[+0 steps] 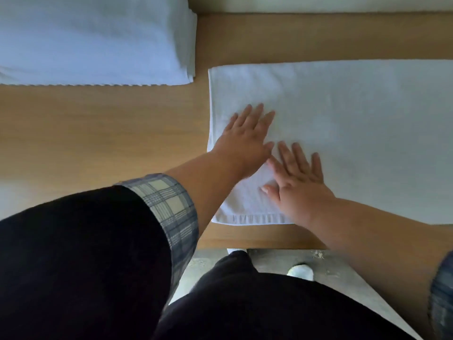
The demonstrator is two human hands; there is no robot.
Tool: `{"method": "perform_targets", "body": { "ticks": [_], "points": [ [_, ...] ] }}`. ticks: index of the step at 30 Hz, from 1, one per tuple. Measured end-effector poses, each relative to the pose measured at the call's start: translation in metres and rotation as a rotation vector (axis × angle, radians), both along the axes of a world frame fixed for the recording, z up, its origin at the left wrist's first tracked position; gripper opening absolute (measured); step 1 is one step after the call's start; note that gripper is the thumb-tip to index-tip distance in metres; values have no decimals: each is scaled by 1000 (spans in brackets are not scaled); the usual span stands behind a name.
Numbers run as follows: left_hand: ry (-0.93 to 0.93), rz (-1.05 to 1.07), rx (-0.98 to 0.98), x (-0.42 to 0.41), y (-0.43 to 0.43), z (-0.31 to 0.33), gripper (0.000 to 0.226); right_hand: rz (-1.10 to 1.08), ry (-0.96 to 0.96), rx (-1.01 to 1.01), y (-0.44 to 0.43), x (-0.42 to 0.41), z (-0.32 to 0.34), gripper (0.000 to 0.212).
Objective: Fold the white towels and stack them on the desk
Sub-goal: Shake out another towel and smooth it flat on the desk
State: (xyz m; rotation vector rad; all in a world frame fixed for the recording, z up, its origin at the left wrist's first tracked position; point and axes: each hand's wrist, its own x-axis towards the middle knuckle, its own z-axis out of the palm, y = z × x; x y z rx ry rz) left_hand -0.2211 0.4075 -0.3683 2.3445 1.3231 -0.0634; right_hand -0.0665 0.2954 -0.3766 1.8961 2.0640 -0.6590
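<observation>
Both hands flat on a white towel (343,133)

Left hand (247,136) and right hand (297,179) press it, fingers straight; folded towel stack (93,40) lies far left of them on the desk (98,133).

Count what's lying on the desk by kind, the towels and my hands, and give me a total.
Stack of folded white towels: 1
Flat white towel: 1
Hands pressing flat on it: 2, left hand and right hand
Total: 4
</observation>
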Motion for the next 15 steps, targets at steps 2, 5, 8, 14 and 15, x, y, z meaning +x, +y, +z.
{"method": "perform_targets", "body": {
  "ticks": [2,5,8,14,15],
  "points": [
    [146,9,46,-1,35,-13,72,-21,12,-7,0,1,-2,74],
    [232,92,93,-4,82,-19,77,-22,7,-51,5,1,-1,76],
    [280,138,92,-4,107,-19,77,-19,3,-103,9,2,4,77],
    [159,-189,115,-13,31,-9,75,1,7,-161,11,0,11,88],
    [156,-247,109,-21,8,-9,77,-1,3,-160,11,-1,11,91]
  ]
}}
